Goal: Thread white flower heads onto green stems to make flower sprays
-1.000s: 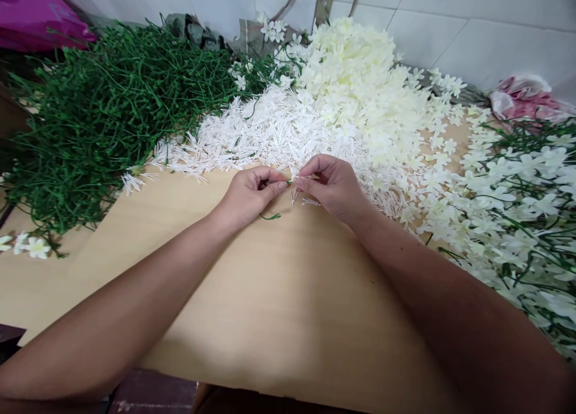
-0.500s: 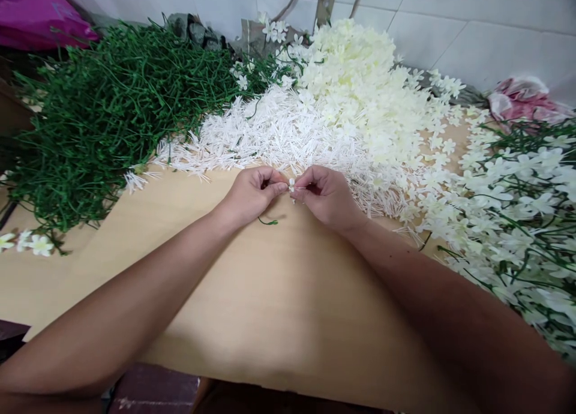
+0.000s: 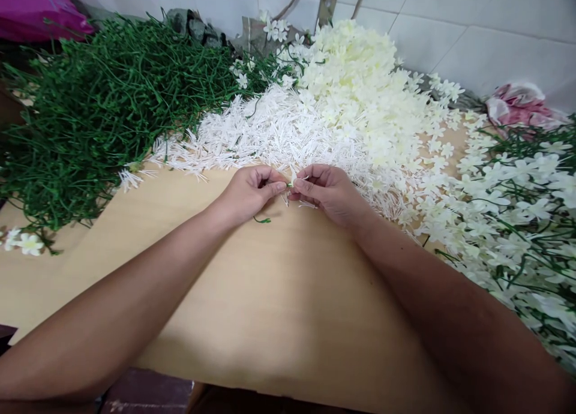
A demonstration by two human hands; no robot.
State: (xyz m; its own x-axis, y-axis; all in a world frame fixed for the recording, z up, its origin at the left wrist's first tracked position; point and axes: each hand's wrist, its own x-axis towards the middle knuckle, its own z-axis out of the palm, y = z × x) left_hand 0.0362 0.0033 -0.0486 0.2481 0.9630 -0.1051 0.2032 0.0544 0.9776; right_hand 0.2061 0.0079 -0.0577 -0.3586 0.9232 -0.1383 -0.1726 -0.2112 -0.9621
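Over the board, my left hand (image 3: 254, 193) is closed in a pinch on a thin green artificial stem, whose tip (image 3: 289, 185) just shows at the fingertips. A curved green stem end (image 3: 262, 221) shows below that hand; whether it belongs to the same piece I cannot tell. My right hand (image 3: 327, 192) pinches a small white artificial flower (image 3: 294, 178) against the stem tip, its petals mostly covered by the fingers. Both hands' fingertips meet. Close behind them lies a heap of thin white stamen-like pieces (image 3: 270, 132), with a few loose strands beneath the right fingers.
Green stems (image 3: 103, 102) are piled at the left, cream-white petal pieces (image 3: 360, 78) at the back. Assembled white flowers on stems (image 3: 531, 216) spread along the right. A brown board (image 3: 252, 306) covers the work surface. Behind stands a tiled wall (image 3: 441, 18).
My right fingers have closed further over the white flower, which showed its open petals between the fingertips before. My left hand has barely moved and keeps its pinch.
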